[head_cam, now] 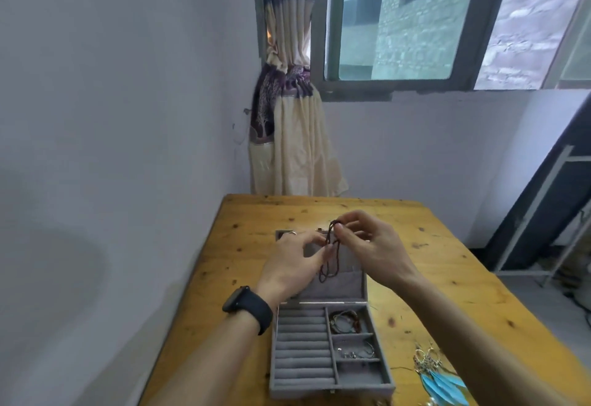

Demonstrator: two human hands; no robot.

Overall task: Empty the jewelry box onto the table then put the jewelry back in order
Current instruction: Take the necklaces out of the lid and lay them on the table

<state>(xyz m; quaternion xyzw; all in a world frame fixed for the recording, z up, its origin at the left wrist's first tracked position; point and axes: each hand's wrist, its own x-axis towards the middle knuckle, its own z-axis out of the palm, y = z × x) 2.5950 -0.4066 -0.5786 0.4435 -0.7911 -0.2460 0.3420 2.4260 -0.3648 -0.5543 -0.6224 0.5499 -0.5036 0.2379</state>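
Thumb and forefinger of our right hand pinch the top of a dark beaded necklace, and the other fingers curl loosely behind them. Our left hand, at 9 o'clock from the right, pinches the same strands a little lower between thumb and fingertips. The necklace hangs in doubled loops between both hands, in front of the open lid, its lowest loop near the lid's pocket. We cannot tell whether it touches the lining. We wear a black watch on the left wrist and a ring on a left finger. The grey jewelry box sits on the wooden table toward the 6 o'clock edge, its lid tilted back toward 12 o'clock. Ring rolls fill the box's 9 o'clock half. Bracelets lie in the 1 o'clock compartment, and silver pieces in the 3 o'clock one. Blue feather earrings lie on the table at 4 o'clock from the box. A tied curtain hangs beyond the table at 12 o'clock, beside a window.
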